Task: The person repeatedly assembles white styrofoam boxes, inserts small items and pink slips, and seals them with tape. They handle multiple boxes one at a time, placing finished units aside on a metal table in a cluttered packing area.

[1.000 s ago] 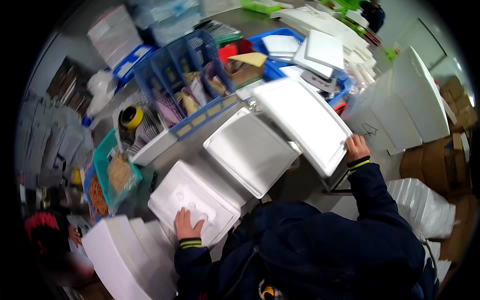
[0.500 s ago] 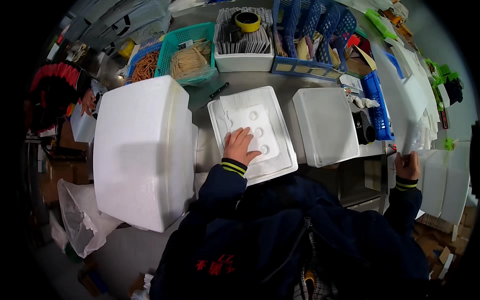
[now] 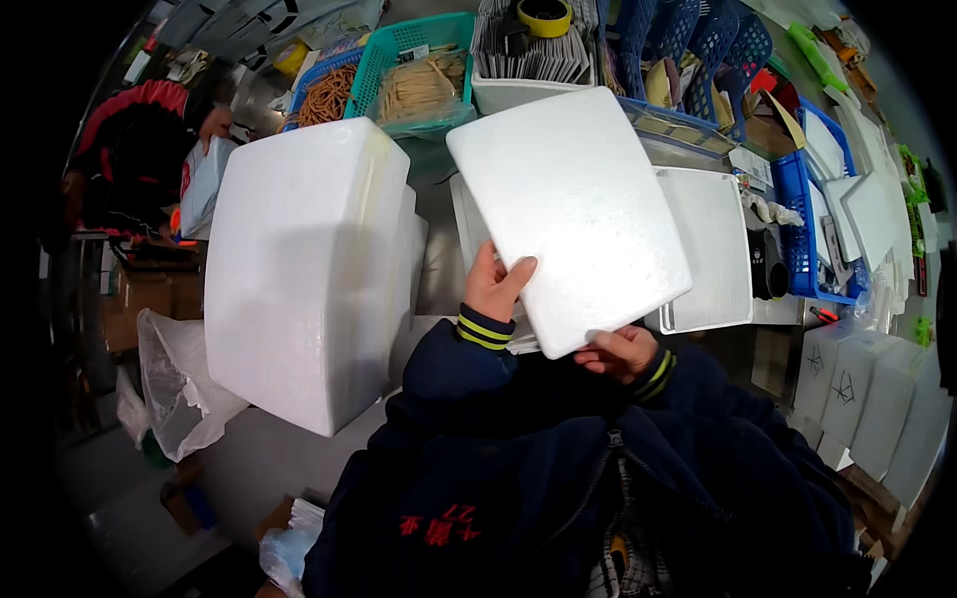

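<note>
A white foam lid (image 3: 583,199) is tilted in front of me, gripped by both hands. My left hand (image 3: 493,287) pinches its left edge, thumb on top. My right hand (image 3: 620,353) has the near right corner between thumb and fingers. Beneath the lid lies an open white foam box (image 3: 465,221); only its left rim and a bit of the near side show, and its contents are hidden. To the right, partly behind the lid, stands another shallow white foam box (image 3: 710,249).
Large stacked foam boxes (image 3: 289,269) rise at my left. Behind are a green basket (image 3: 414,75) of wooden sticks, a foam box of cards with a yellow tape roll (image 3: 544,17), and blue file racks (image 3: 688,120). A blue basket (image 3: 797,224) stands right. At far left a co-worker's hand (image 3: 215,122) shows.
My right hand has come in from the far right with the foam lid. My left hand has left the box's contents and taken the lid's edge. The lid now covers most of the box.
</note>
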Demonstrator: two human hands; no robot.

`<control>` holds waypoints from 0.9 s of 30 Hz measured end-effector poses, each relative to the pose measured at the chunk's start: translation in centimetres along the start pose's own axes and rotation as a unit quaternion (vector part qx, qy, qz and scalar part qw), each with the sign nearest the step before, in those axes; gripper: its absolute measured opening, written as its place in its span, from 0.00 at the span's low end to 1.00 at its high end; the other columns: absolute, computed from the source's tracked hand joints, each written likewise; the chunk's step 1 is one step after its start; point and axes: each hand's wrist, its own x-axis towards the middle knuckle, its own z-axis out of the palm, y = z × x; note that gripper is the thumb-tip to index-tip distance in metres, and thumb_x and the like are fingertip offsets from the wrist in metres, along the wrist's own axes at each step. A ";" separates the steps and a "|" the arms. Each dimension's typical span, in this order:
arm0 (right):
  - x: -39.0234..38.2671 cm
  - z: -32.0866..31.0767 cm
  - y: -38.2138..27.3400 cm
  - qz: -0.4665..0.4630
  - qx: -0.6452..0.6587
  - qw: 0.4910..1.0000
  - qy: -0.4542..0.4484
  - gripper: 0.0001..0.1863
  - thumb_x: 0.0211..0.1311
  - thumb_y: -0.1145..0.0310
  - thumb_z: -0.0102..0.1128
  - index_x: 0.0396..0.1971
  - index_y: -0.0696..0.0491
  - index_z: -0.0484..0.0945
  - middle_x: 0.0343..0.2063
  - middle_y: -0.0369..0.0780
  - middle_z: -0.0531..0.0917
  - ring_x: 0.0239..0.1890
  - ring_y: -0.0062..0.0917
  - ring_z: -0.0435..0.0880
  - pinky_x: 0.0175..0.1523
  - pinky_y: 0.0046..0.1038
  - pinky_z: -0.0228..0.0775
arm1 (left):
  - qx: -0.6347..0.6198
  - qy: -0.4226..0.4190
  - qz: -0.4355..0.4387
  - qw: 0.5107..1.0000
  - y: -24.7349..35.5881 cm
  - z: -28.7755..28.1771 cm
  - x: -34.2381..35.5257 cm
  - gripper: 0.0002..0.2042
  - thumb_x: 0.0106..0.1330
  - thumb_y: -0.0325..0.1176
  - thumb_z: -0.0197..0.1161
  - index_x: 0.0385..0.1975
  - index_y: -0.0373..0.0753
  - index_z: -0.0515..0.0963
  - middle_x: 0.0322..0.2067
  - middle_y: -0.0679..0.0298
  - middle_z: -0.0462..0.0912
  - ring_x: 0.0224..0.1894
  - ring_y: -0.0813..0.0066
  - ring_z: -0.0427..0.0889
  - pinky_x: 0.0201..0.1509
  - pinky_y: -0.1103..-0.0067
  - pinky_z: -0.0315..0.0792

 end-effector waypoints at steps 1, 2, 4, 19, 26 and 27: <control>-0.3 -1.0 -0.5 -0.007 0.023 0.999 0.023 0.20 0.54 0.62 0.57 0.42 0.61 0.68 0.32 0.43 0.77 0.31 0.26 0.79 0.31 0.22 0.69 | -0.001 0.004 0.005 1.000 -0.4 -0.8 0.0 0.24 0.60 0.27 0.53 0.55 0.31 0.56 0.44 0.56 0.72 0.42 0.75 0.74 0.44 0.80 0.69; -0.8 -2.3 -1.2 -0.017 0.041 0.998 0.051 0.22 0.55 0.59 0.56 0.43 0.61 0.66 0.33 0.43 0.77 0.31 0.26 0.79 0.30 0.23 0.68 | -0.010 0.006 0.014 1.000 -0.6 -1.5 0.1 0.23 0.60 0.27 0.53 0.55 0.30 0.56 0.44 0.56 0.71 0.42 0.74 0.73 0.44 0.80 0.69; -0.6 -4.8 -1.8 -0.071 -0.042 0.988 0.131 0.26 0.54 0.58 0.56 0.47 0.57 0.62 0.32 0.43 0.76 0.28 0.25 0.78 0.29 0.23 0.67 | -0.015 -0.011 -0.024 1.000 -0.1 -2.9 -0.2 0.23 0.61 0.28 0.52 0.55 0.30 0.57 0.47 0.56 0.70 0.47 0.72 0.71 0.49 0.78 0.66; 0.7 -5.6 0.2 -0.157 -0.483 0.838 0.200 0.29 0.52 0.47 0.55 0.42 0.57 0.68 0.21 0.45 0.78 0.24 0.37 0.78 0.32 0.32 0.69 | 0.617 0.091 0.368 0.690 1.4 6.0 16.6 0.23 0.57 0.42 0.56 0.48 0.34 0.67 0.47 0.50 0.69 0.52 0.54 0.64 0.55 0.67 0.59; 2.6 -5.3 1.9 -0.327 -0.419 0.829 0.174 0.36 0.49 0.54 0.58 0.53 0.61 0.58 0.49 0.55 0.64 0.51 0.46 0.64 0.55 0.35 0.57 | 0.728 0.030 0.226 0.647 -3.1 7.6 20.9 0.20 0.59 0.54 0.47 0.32 0.44 0.77 0.27 0.55 0.79 0.31 0.54 0.77 0.38 0.66 0.69; 3.0 -5.1 2.3 -0.324 -0.411 0.837 0.163 0.37 0.51 0.54 0.56 0.55 0.62 0.55 0.52 0.58 0.61 0.54 0.48 0.61 0.57 0.36 0.55 | 0.726 0.034 0.239 0.644 -3.2 7.7 20.9 0.19 0.58 0.53 0.49 0.26 0.43 0.76 0.24 0.57 0.79 0.29 0.57 0.77 0.34 0.66 0.69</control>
